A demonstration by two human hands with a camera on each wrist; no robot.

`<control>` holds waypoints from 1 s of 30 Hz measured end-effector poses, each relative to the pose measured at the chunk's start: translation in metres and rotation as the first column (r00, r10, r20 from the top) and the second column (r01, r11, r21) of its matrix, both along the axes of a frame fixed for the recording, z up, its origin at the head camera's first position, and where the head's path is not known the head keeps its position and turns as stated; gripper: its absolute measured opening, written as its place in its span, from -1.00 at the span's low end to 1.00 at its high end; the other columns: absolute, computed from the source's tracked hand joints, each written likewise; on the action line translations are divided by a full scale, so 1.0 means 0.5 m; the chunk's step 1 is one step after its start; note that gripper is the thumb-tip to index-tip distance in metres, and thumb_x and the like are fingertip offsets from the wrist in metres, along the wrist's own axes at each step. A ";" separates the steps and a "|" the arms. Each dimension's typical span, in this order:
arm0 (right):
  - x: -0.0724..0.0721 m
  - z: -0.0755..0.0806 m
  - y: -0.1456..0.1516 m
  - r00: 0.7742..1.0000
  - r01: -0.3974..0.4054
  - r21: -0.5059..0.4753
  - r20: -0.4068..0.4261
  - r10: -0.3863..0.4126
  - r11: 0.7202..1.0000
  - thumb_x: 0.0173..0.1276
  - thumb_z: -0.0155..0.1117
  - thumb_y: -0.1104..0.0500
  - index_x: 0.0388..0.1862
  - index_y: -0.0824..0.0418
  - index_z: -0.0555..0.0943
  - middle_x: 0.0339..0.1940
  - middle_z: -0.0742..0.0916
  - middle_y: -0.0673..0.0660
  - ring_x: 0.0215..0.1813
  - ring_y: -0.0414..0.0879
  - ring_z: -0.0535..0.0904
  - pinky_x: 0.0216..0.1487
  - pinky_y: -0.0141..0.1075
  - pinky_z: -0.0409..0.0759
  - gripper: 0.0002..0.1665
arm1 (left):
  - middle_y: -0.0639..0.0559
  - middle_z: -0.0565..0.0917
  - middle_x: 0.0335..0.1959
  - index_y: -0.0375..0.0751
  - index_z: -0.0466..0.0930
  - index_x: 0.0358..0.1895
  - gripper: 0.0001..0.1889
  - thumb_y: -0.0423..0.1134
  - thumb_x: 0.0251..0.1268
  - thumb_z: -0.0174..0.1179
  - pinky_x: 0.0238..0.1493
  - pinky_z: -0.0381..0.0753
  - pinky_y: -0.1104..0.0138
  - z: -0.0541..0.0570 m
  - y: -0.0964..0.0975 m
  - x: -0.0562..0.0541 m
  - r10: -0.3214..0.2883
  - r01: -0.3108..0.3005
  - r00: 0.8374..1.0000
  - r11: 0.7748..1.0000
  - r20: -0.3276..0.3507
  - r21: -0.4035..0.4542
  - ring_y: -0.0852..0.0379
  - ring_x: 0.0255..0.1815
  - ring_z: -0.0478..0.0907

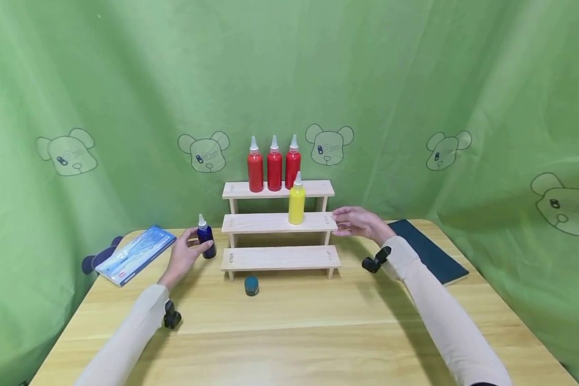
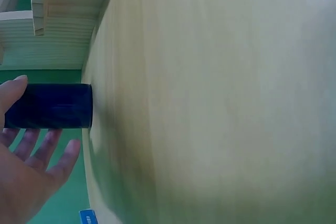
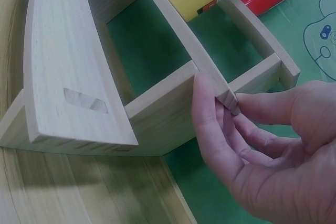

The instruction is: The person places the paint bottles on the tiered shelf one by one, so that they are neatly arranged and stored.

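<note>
On the left of the table my left hand (image 1: 184,253) holds a dark blue squeeze bottle (image 1: 206,241) with a white pointed cap. In the left wrist view the thumb lies on one side of the blue bottle (image 2: 58,106) and the fingers on the other; its base is at the tabletop. My right hand (image 1: 359,222) pinches the right end of the middle step of a three-step wooden rack (image 1: 280,258), seen closely in the right wrist view at the step's end (image 3: 226,98). A yellow squeeze bottle (image 1: 296,205) stands on that middle step.
Three red squeeze bottles (image 1: 274,171) stand on the top step. A small jar with a teal lid (image 1: 252,286) sits before the rack. A blue-and-white box (image 1: 136,254) lies at the left, a dark green notebook (image 1: 429,252) at the right. Green curtain (image 1: 386,80) surrounds the table.
</note>
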State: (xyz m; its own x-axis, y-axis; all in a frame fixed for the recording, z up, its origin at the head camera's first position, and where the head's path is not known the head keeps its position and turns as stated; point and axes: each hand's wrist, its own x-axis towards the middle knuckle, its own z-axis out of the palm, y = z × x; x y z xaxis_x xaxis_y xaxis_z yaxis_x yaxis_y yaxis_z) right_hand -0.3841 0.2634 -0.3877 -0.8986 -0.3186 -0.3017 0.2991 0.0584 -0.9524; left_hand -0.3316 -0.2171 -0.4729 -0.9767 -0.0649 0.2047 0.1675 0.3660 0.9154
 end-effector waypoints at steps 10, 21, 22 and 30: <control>0.001 0.002 -0.002 1.000 0.005 0.005 -0.008 -0.005 1.000 0.62 0.00 0.43 0.30 0.40 0.33 -0.16 0.69 0.14 -0.18 -0.09 0.69 -0.03 -0.26 0.81 -0.66 | -0.33 0.58 0.27 -0.35 0.39 0.47 -0.34 -0.17 0.42 0.40 0.21 0.67 0.21 0.019 -0.008 0.017 0.048 -0.048 0.996 0.999 -0.073 -0.001 -0.26 0.24 0.59; 0.003 -0.001 -0.003 1.000 0.003 0.033 -0.025 -0.002 0.999 0.62 0.00 0.42 0.32 0.43 0.32 -0.19 0.70 0.10 -0.19 -0.11 0.69 -0.02 -0.28 0.81 -0.64 | -0.29 0.68 0.19 -0.29 0.49 0.40 -0.39 -0.08 0.40 0.42 0.26 0.53 0.20 0.089 -0.007 0.028 0.020 -0.021 0.989 1.000 -0.144 -0.006 0.04 0.11 0.60; 0.002 -0.001 -0.003 1.000 0.000 0.035 -0.026 0.001 0.999 0.62 0.01 0.42 0.33 0.43 0.32 -0.19 0.70 0.10 -0.19 -0.12 0.69 -0.01 -0.28 0.81 -0.63 | -0.28 0.68 0.19 -0.27 0.50 0.40 -0.39 -0.08 0.41 0.42 0.24 0.52 0.25 0.096 -0.006 0.031 0.019 -0.020 0.989 1.000 -0.149 -0.002 0.10 0.09 0.60; 0.005 0.003 0.000 1.000 0.003 0.028 -0.013 -0.003 1.000 0.62 0.01 0.41 0.32 0.42 0.33 -0.19 0.70 0.10 -0.19 -0.11 0.69 -0.01 -0.27 0.81 -0.64 | -0.25 0.65 0.23 -0.25 0.48 0.41 -0.37 -0.02 0.41 0.41 0.18 0.63 0.48 0.146 -0.003 0.014 -0.045 0.040 0.985 0.999 -0.167 -0.031 0.05 0.16 0.59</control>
State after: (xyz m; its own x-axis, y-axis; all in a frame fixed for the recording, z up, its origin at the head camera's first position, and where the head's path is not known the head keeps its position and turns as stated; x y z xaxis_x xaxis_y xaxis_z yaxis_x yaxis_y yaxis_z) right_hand -0.3818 0.2632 -0.3861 -0.9035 -0.3075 -0.2985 0.2865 0.0845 -0.9543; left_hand -0.3246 -0.2184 -0.4000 -0.9301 -0.0162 0.3669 0.3337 0.3801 0.8626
